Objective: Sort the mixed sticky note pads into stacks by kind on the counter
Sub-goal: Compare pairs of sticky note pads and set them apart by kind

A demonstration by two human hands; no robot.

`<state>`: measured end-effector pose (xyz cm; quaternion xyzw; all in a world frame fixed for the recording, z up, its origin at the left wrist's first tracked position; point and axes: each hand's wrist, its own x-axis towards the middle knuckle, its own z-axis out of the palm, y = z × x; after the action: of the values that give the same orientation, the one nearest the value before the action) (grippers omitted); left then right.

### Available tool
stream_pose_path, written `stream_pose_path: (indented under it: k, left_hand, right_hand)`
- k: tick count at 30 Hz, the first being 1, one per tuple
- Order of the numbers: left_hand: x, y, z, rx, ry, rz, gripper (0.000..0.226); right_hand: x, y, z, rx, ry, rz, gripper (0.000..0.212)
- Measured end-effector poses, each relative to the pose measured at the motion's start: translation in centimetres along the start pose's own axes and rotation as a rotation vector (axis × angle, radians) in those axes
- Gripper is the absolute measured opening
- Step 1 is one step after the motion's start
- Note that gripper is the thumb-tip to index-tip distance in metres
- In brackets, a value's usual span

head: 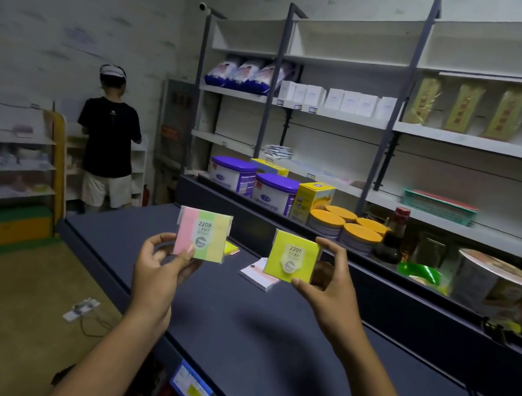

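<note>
Both hands are raised above the dark surface (281,339), each displaying 1 sticky note pad face-on. The left hand (160,262) pinches the lower edge of a striped pad (203,235) in pink, green and yellow bands, labelled 2209, between thumb and curled fingers. The right hand (330,283) clamps a plain yellow-green pad (293,256), labelled 2207, thumb under its lower corner and fingers over its top right edge. Relative to the yellow-green pad: a white and pink pad (257,275) lies flat on the surface just behind and below it; a small yellow pad (231,248) lies on the surface to its left, partly hidden by the striped pad; the striped pad is held apart to its left at similar height.
</note>
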<state>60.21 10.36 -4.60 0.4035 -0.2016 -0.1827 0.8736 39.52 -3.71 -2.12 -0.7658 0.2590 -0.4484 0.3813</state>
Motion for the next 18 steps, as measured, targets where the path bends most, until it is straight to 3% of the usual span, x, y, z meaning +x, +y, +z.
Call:
stream_pose_path:
  k: [18]
  left_hand:
    - [17.8, -3.0, -5.3, -0.02, -0.032, -0.05, 0.023]
  right_hand:
    - [13.3, 6.5, 17.4, -0.067, 0.025, 0.278, 0.076]
